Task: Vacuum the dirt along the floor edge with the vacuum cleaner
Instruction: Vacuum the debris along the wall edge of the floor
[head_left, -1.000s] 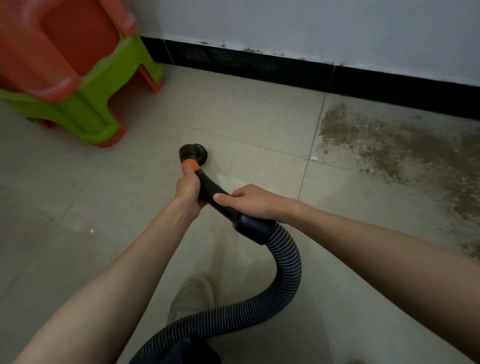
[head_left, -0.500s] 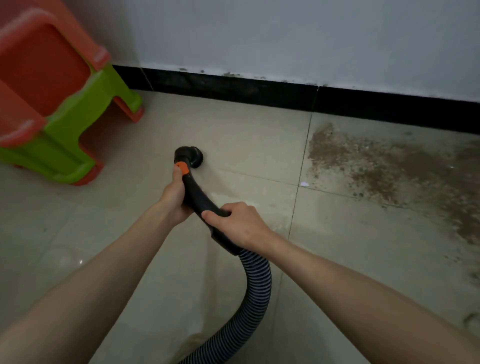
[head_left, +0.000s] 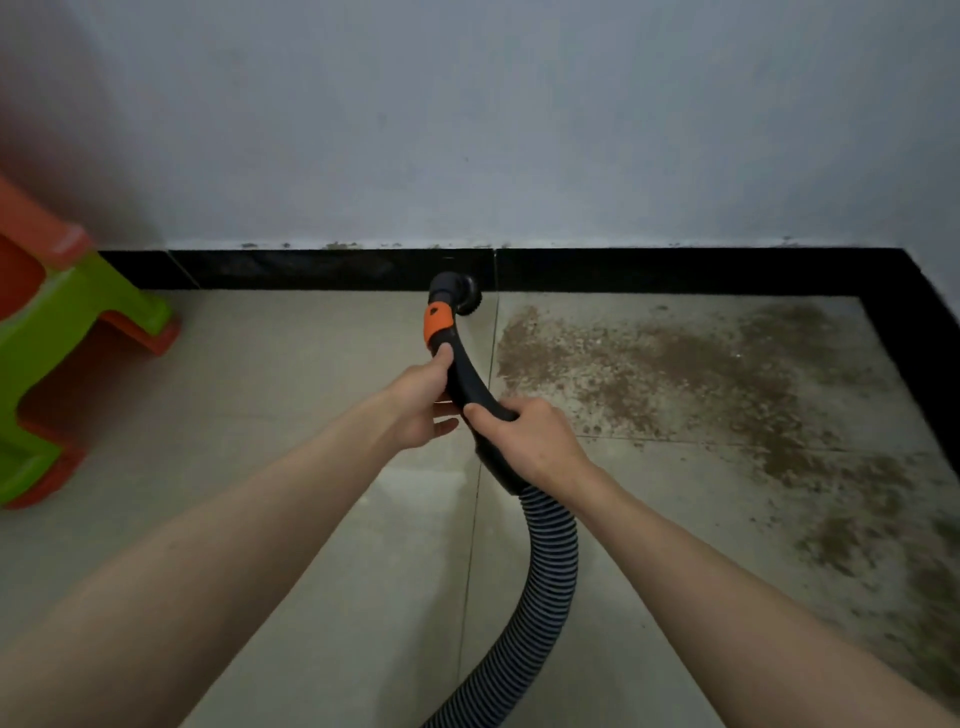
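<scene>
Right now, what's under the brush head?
Pale floor tile at the black skirting, just left of the dirt. The brush head hides the floor directly beneath it.

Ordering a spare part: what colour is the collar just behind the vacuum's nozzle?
Orange, on the collar between the black nozzle and the black handle; the head view shows it.

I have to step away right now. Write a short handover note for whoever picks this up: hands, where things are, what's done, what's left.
Left hand grips the black vacuum wand just below its orange collar; right hand grips the wand lower down, where the ribbed hose joins.
Round brush nozzle sits at the black baseboard, just left of the dirt patch.
Done: nozzle brought to the floor edge.
Left: brown dirt covers the right tile along the baseboard and into the corner; none of it looks cleared yet. Sweep rightward.
</scene>
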